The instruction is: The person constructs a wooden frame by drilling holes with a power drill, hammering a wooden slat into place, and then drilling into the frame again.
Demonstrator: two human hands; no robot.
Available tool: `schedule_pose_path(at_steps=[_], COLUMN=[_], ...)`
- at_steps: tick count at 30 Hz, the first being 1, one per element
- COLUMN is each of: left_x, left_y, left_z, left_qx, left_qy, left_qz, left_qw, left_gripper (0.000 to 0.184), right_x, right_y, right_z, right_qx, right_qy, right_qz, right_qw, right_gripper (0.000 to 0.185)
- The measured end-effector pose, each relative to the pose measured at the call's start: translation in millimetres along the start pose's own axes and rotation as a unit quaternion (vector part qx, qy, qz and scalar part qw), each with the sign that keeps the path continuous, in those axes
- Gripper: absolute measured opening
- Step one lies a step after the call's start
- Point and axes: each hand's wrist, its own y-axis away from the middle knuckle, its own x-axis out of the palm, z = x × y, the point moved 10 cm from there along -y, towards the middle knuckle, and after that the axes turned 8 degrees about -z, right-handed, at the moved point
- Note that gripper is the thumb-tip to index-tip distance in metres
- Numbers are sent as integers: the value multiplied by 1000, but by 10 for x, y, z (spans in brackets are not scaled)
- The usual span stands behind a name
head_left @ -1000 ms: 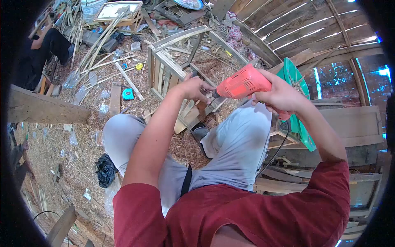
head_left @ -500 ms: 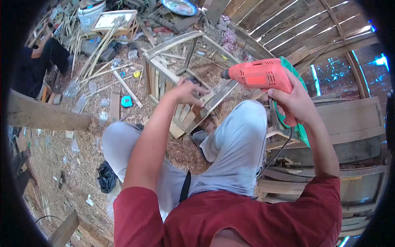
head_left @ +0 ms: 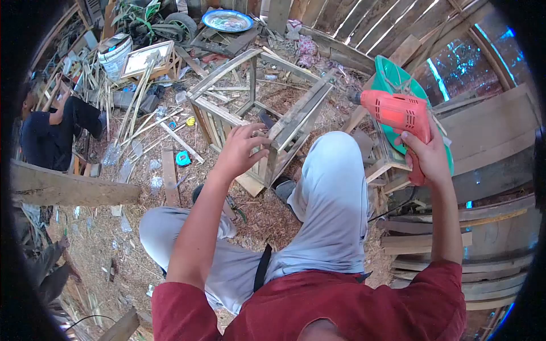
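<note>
Right hand, head view: the person's right hand [head_left: 429,159] is wrapped around the handle of the drill [head_left: 395,109], grasping it firmly.
Left hand: the left hand [head_left: 242,150] has its fingers spread and half bent, clenching nothing visible, at the near corner of the wooden frame [head_left: 302,111]; whether the fingertips touch it, I cannot tell.
Drill place: raised beyond the right knee, in front of the green plastic [head_left: 415,85], chuck facing the frame side; whether a bit is fitted is too small to tell.
Drill handling: probably fairly heavy and front-weighted, with a stiff, hard shell; the handle looks the best hold, and the chuck is best left alone.
Drill look: red-orange casing, slotted vents, pistol shape, dark chuck; a dark cord [head_left: 400,210] hangs below.
Frame handling: likely stiff along its rails but weaker at the joints, light enough to tilt, rough rather than slippery; a thick corner post or top rail seems the sound grip.
Frame look: box-shaped, pale and greyish wood, straight rails, slatted side, standing in front of the knees.
Ground: crumbly wood shavings [head_left: 264,221], loose strips, and a rounded turquoise tape measure [head_left: 182,158] beside a flat board [head_left: 170,179].
</note>
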Motion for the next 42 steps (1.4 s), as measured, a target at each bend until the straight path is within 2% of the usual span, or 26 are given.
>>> schedule_pose_path(at_steps=[5,6,9,10,13,15,18,20,22,24,27,30,33,35,37,40,41,42], left_x=[-81,-39,10,71,141,152,156,147,176,149,152,132,115,76,36,-22,-30,-40], left_y=[70,100,168,195,275,315,374,407,507,615,645,635,518,434,391,530,593,670], left_z=[-152,-145,-201,-206,-191,-222,-237,-237,-201,-168,-133,-124,-80,-89,-110,-13,23,65], left_qx=[-50,-58,-63,-63,-70,-82,-99,-111,-128,-144,-148,-146,-154,-167,-168,-178,-181,-195], left_qy=[-11,-25,-72,-111,-109,-111,-103,-112,-105,-113,-138,-172,-191,-188,-190,-223,-238,-243], left_qz=[-10,-4,-28,4,14,10,13,29,53,73,104,118,137,141,139,125,120,119], left_qw=[999,998,995,992,991,990,990,987,985,981,974,967,960,958,957,950,947,943], left_gripper=[33,44,51,58,59,64,67,68,67,66,68,75,76,75,71,59,57,55], right_x=[-301,-327,-397,-391,-320,-256,-18,116,203,392,566,642,671,584,578,482,453,428], right_y=[131,162,252,266,462,543,803,922,1110,1313,1454,1559,1657,1709,1842,1954,1854,1671], right_z=[-650,-793,-1296,-1458,-2172,-2662,-3617,-4378,-4985,-5387,-5876,-6247,-6223,-6313,-6884,-7110,-7061,-6582], right_qx=[45,48,30,0,141,147,229,210,252,339,388,406,435,447,445,470,422,374], right_qy=[4,-2,-11,-27,-25,-25,-188,-160,-181,-248,-343,-347,-303,-195,-113,22,47,71], right_qz=[-10,-9,-34,-45,-20,-27,-86,-118,-157,-194,-234,-253,-225,-172,-162,-154,-153,-152], right_qw=[999,999,999,999,989,988,951,957,938,886,823,807,817,856,873,869,892,912], right_gripper=[64,64,62,60,61,58,53,54,52,47,42,44,29,39,58,37,46,55])
